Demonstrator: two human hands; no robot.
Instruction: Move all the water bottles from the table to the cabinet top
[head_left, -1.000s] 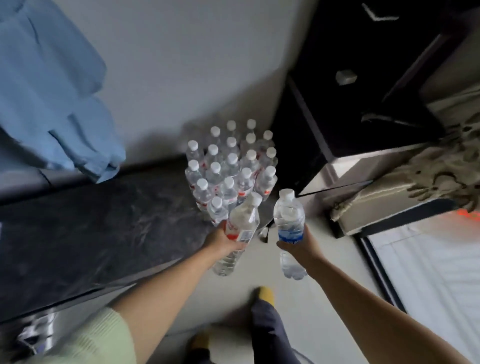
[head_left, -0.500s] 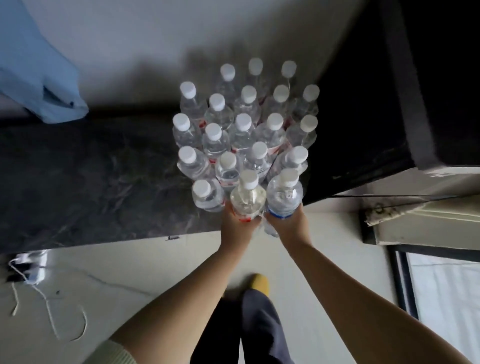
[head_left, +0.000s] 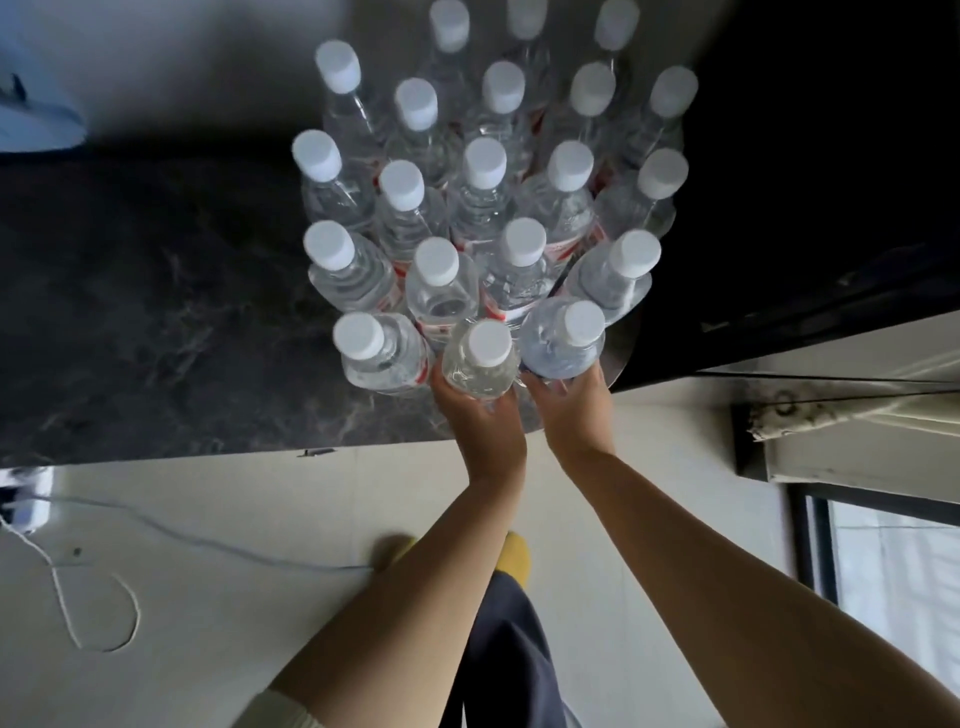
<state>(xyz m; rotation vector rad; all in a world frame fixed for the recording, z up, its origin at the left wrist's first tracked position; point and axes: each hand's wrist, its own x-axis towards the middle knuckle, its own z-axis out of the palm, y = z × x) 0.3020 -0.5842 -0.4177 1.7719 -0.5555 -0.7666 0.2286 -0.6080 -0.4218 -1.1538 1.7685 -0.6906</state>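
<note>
Both hands are working at the front edge of the dark marble-patterned cabinet top (head_left: 130, 312) now. The left hand (head_left: 480, 415) is wrapping its fingers around a clear water bottle (head_left: 480, 361), and the right hand (head_left: 571, 410), just beside it, is gripping a blue-labelled water bottle (head_left: 563, 340). Both bottles are standing upright, tucked against the front row of the white-capped bottle cluster (head_left: 483, 182) that is packing this corner.

To set them down well, I'd say she is wanting each base flat on the stone and fully inboard of the edge before letting go. The right-hand bottle is looking closest to the rim. Fingers should be opening straight back, not sideways: a nudge here could be toppling neighbours like skittles.
</note>
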